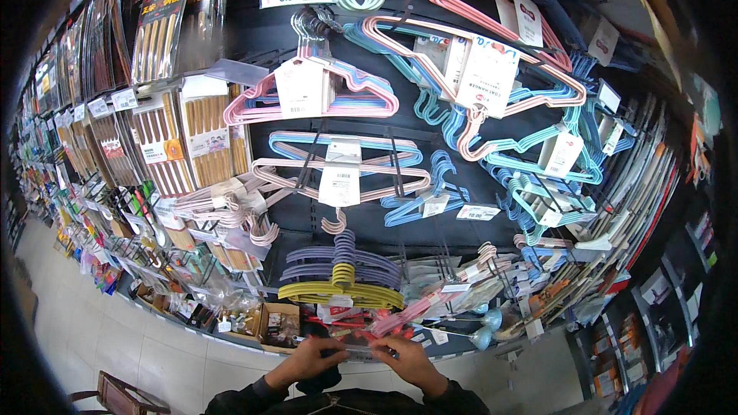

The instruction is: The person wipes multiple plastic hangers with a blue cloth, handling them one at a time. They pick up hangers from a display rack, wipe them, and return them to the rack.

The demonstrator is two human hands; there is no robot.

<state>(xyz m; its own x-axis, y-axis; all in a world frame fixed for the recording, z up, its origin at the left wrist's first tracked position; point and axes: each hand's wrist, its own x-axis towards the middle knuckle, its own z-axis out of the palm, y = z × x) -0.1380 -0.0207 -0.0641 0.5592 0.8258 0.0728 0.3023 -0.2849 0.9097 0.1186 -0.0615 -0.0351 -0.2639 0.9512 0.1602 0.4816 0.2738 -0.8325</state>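
Observation:
My left hand and my right hand are close together at the bottom of the view. Between them they pinch a clear plastic price-label holder, one end in each set of fingertips. Its print is too small to make out well. Just beyond, red plastic items lie low on the rack, partly hidden by my fingers. Yellow plastic hangers hang above my hands, with purple hangers behind them. To their right, a bundle of pink hangers slants down towards my right hand.
Packs of chopsticks line the left of the rack. Wire hangers with white cards fill its middle and right. Cardboard boxes sit on the bottom shelf. Long poles lean at right. A wooden chair stands at lower left.

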